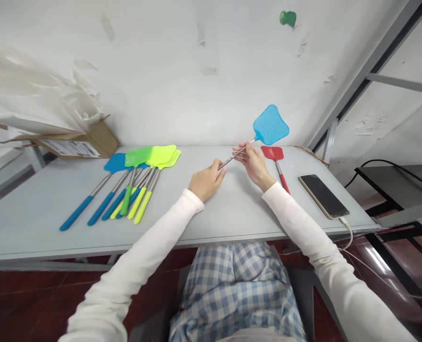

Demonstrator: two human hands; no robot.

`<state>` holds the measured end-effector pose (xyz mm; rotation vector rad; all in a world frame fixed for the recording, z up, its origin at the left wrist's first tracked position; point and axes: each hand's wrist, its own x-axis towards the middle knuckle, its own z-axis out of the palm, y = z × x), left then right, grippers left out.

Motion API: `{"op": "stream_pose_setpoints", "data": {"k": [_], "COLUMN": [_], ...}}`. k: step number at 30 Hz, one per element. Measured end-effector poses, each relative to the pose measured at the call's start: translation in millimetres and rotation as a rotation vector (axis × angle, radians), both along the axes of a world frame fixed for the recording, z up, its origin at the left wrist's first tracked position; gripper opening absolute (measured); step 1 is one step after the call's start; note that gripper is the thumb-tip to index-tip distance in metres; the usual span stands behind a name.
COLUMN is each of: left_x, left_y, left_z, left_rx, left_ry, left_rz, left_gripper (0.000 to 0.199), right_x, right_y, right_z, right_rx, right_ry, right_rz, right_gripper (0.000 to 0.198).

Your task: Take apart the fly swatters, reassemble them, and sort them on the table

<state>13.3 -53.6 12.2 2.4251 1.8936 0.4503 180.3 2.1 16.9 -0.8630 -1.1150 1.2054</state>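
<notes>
A blue fly swatter (pixel 271 125) with a thin metal rod is held over the table, tilted with its mesh head up and to the right. My left hand (pixel 206 182) is closed round its lower end, hiding the handle. Near the head, my right hand (pixel 254 164) pinches the rod between thumb and fingers, the other fingers spread out. Just right of that hand lies a red fly swatter (pixel 275 155). To the left, several fly swatters lie fanned and overlapping: blue ones (pixel 77 212), a green one (pixel 127 199) and yellow ones (pixel 143 206).
An open cardboard box (pixel 79 142) stands at the table's back left. A phone (pixel 323 195) with a white charging cable (pixel 347 228) plugged in lies at the right. The white wall (pixel 182 85) rises directly behind the table (pixel 232 213). A metal frame (pixel 368 80) slants up at the right.
</notes>
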Motion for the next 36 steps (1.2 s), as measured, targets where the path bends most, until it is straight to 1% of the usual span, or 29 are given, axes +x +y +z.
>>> {"op": "stream_pose_setpoints", "data": {"k": [2,4,6,8,12,16,20,24,28,29,31,34,36], "left_x": [10,18,23,22,10,-5,-16,-24,-31,-32,-34,-39,-43], "left_y": [4,6,8,7,-1,-9,-10,-6,0,1,5,12,17], "left_z": [6.6,13.2,17.9,18.7,8.7,0.1,3.9,8.8,7.5,6.7,4.8,2.4,1.5], "left_rx": [-0.026,-0.063,-0.079,-0.084,-0.128,-0.183,-0.169,-0.152,-0.147,-0.147,-0.147,-0.132,-0.128], "left_ry": [-0.005,0.028,0.071,0.110,0.159,0.178,0.203,0.231,0.269,0.278,0.287,0.261,0.212], "left_rz": [-0.032,-0.043,-0.048,-0.046,-0.057,-0.084,-0.095,-0.108,-0.121,-0.120,-0.112,-0.087,-0.081], "left_gripper": [0.035,0.037,0.038,0.038,0.038,0.036,0.037,0.037,0.038,0.038,0.039,0.040,0.041], "right_x": [-1,2,10,19,36,41,40,45,51,52,55,64,72], "right_y": [1,9,22,36,54,53,52,63,71,72,71,69,69], "right_z": [7,13,16,16,6,-3,1,8,4,2,-1,-1,3], "right_rx": [0.003,0.003,-0.019,-0.065,-0.169,-0.198,-0.191,-0.154,-0.160,-0.160,-0.147,-0.103,-0.097], "right_ry": [-0.049,-0.048,0.008,0.080,0.175,0.274,0.354,0.360,0.372,0.370,0.352,0.315,0.301], "right_rz": [-0.015,-0.086,-0.146,-0.189,-0.300,-0.297,-0.307,-0.326,-0.383,-0.381,-0.331,-0.184,-0.104], "right_gripper": [0.043,0.046,0.046,0.044,0.040,0.033,0.033,0.032,0.031,0.031,0.030,0.024,0.028]}}
